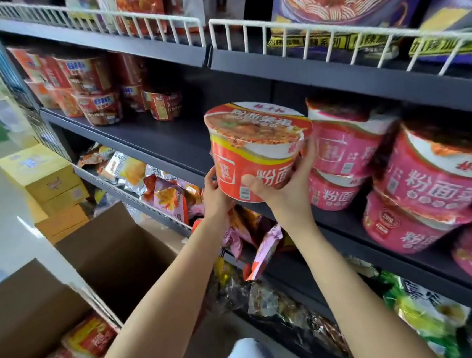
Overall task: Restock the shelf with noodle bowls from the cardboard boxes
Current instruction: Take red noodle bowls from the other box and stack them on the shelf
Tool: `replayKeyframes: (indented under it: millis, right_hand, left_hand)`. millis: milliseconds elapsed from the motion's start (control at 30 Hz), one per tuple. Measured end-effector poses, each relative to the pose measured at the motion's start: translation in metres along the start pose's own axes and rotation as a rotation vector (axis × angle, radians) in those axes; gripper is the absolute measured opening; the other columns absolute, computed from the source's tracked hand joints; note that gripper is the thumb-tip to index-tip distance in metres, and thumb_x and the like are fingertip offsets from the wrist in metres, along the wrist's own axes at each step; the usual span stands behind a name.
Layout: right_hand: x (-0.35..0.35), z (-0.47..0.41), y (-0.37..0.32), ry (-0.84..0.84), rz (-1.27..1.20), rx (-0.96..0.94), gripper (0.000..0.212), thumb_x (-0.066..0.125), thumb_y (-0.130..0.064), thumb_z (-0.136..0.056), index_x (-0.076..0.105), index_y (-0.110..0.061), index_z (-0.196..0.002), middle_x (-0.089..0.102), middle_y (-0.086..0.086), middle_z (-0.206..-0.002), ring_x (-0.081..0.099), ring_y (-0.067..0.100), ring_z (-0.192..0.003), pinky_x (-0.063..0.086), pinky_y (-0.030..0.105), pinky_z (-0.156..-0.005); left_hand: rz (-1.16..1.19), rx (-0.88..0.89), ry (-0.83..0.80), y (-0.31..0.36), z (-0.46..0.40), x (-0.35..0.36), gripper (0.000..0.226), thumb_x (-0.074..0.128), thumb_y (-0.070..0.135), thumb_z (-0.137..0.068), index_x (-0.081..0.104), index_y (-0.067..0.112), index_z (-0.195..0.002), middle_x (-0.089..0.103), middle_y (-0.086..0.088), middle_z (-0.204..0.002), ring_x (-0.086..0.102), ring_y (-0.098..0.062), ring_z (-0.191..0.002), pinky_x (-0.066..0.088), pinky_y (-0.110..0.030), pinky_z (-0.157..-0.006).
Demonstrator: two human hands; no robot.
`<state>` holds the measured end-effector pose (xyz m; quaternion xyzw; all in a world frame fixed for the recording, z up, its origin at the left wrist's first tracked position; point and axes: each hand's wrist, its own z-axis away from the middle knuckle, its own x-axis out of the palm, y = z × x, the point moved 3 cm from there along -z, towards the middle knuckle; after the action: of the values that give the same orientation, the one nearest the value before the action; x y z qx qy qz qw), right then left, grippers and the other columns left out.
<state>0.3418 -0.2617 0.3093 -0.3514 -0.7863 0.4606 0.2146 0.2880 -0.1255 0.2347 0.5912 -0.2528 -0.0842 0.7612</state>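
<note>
Dark metal shop shelving fills the far side, with white wire rails along the upper tier. On the middle shelf (168, 145) a bare stretch runs between two groups: red and brown noodle bowls (96, 85) stacked at the far left, and pink noodle bowls (350, 150) stacked two high at the right, crowding the shelf edge. Both hands hold an orange noodle bowl (258, 150), tilted, over the shelf edge just left of the pink stack and touching or nearly touching it. The left hand (216, 195) cups the bowl's lower left side; the right hand (284, 185) wraps its right side, thumb pressed across the front label. Below, loose snack packets (170, 196) spill along the lower shelves. Near left on the floor, an open cardboard box (20, 312) holds more red and yellow bowls (86, 340), and a second box (114, 248) stands open beside it. Yellow cartons (47, 182) are stacked further left.
</note>
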Motion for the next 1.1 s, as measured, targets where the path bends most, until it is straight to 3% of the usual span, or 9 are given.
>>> replayKeyframes:
  millis: [67, 200, 333, 500, 633, 733, 867, 1000, 1100]
  right_hand:
    - [0.006, -0.005, 0.003, -0.007, 0.019, -0.015, 0.112, 0.086, -0.021, -0.068, 0.007, -0.029, -0.148, 0.031, -0.021, -0.141, 0.039, -0.005, -0.131, 0.042, 0.016, -0.101]
    - [-0.002, 0.0, 0.005, 0.024, 0.02, -0.011, 0.113, 0.083, -0.032, -0.066, 0.007, -0.028, -0.15, 0.03, -0.012, -0.148, 0.036, 0.003, -0.136, 0.04, 0.032, -0.11]
    - [-0.01, 0.004, -0.003, 0.029, 0.044, -0.023, 0.11, 0.083, -0.037, -0.064, 0.008, -0.039, -0.144, 0.028, -0.006, -0.151, 0.035, 0.006, -0.138, 0.039, 0.04, -0.111]
    - [0.005, -0.017, -0.004, 0.052, 0.076, -0.054, 0.112, 0.084, -0.031, -0.066, 0.006, -0.03, -0.147, 0.026, -0.01, -0.148, 0.033, 0.006, -0.138, 0.039, 0.034, -0.111]
    - [0.025, -0.045, 0.01, 0.118, 0.132, -0.066, 0.114, 0.086, -0.024, -0.069, 0.007, -0.017, -0.15, 0.024, 0.005, -0.152, 0.034, 0.014, -0.138, 0.038, 0.037, -0.111]
    - [0.034, -0.06, 0.024, 0.173, 0.197, 0.029, 0.115, 0.083, -0.039, -0.07, 0.004, -0.02, -0.152, 0.024, 0.006, -0.151, 0.035, 0.015, -0.135, 0.037, 0.035, -0.109]
    - [0.03, -0.076, 0.037, 0.163, 0.553, 0.082, 0.106, 0.061, -0.063, -0.078, 0.002, -0.017, -0.152, 0.034, 0.011, -0.149, 0.039, 0.028, -0.134, 0.031, 0.054, -0.111]
    - [0.016, -0.06, 0.057, 0.09, 0.674, 0.145, 0.065, 0.053, -0.03, -0.095, 0.021, -0.015, -0.15, 0.032, 0.013, -0.148, 0.04, 0.024, -0.132, 0.043, 0.039, -0.104]
    - [0.01, -0.044, 0.068, 0.02, 0.785, 0.037, 0.058, 0.053, -0.017, -0.096, 0.027, -0.016, -0.147, 0.026, 0.011, -0.153, 0.038, 0.023, -0.135, 0.043, 0.033, -0.101]
  left_hand:
    - [-0.068, 0.022, -0.029, -0.001, -0.005, 0.0, 0.079, 0.069, 0.052, -0.073, 0.04, 0.024, -0.14, 0.056, -0.004, -0.133, 0.059, -0.02, -0.112, 0.054, -0.032, -0.08]
    - [-0.285, 0.202, -0.028, 0.004, -0.014, -0.011, 0.069, 0.07, 0.03, -0.083, 0.035, 0.028, -0.142, 0.045, -0.002, -0.143, 0.05, -0.016, -0.123, 0.045, -0.038, -0.102]
    - [-0.316, 0.233, -0.166, 0.007, -0.008, -0.012, 0.052, 0.062, 0.017, -0.092, 0.04, 0.029, -0.138, 0.052, 0.003, -0.137, 0.052, -0.014, -0.12, 0.051, -0.014, -0.081]
    - [-0.257, 0.176, -0.116, 0.013, 0.003, -0.027, 0.029, 0.053, 0.026, -0.097, 0.052, 0.031, -0.126, 0.058, 0.004, -0.131, 0.055, -0.015, -0.119, 0.045, -0.037, -0.102]
    - [-0.359, 0.213, -0.145, 0.019, 0.008, -0.042, 0.048, 0.055, 0.018, -0.095, 0.042, 0.024, -0.141, 0.05, 0.0, -0.14, 0.051, -0.018, -0.124, 0.043, -0.035, -0.102]
    - [-0.433, 0.259, -0.161, 0.024, 0.006, -0.042, 0.063, 0.064, 0.022, -0.091, 0.033, 0.027, -0.146, 0.043, -0.001, -0.146, 0.048, -0.019, -0.127, 0.045, -0.032, -0.096]
    - [-0.56, 0.281, -0.2, 0.031, -0.005, -0.027, 0.09, 0.071, 0.033, -0.083, 0.012, 0.029, -0.152, 0.027, 0.0, -0.156, 0.037, -0.02, -0.137, 0.042, -0.033, -0.098]
    - [-0.446, 0.208, -0.254, 0.041, -0.02, -0.006, 0.1, 0.07, 0.039, -0.083, -0.001, 0.035, -0.152, 0.014, 0.001, -0.16, 0.029, -0.025, -0.142, 0.032, -0.044, -0.11]
    - [-0.428, 0.249, -0.267, 0.047, -0.028, 0.011, 0.092, 0.068, 0.037, -0.086, 0.005, 0.031, -0.153, 0.037, 0.011, -0.146, 0.048, -0.015, -0.127, 0.043, -0.036, -0.103]
